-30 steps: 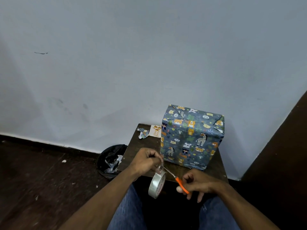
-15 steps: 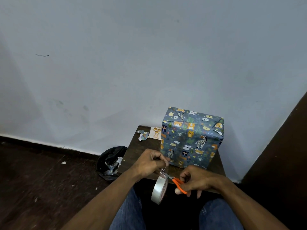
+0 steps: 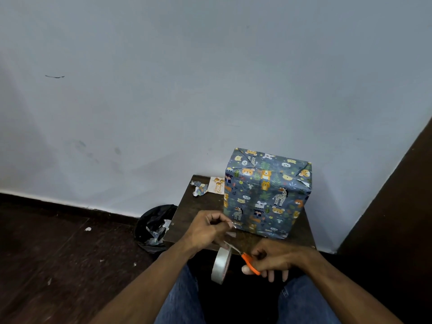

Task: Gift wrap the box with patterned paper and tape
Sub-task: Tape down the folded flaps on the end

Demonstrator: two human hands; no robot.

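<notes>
- Box (image 3: 266, 192) is sitting on the tabletop (image 3: 198, 206), already covered in paper; it looks left there so both hands are free for cutting tape.
- Left hand (image 3: 208, 228) is pinching the clear tape end (image 3: 230, 233), apparently pulling it taut for the cut.
- Right hand (image 3: 272, 259) is gripping the scissors (image 3: 250, 263), blades set at the strip just above the roll (image 3: 221, 265).
- Roll is hanging below the tabletop edge, seemingly by its own strip.
- Strip is nearly transparent; whether it is severed cannot be told.
- Paper scraps (image 3: 199, 189) and a card (image 3: 216, 185) are lying behind; a bin (image 3: 154, 228) is standing beside.
</notes>
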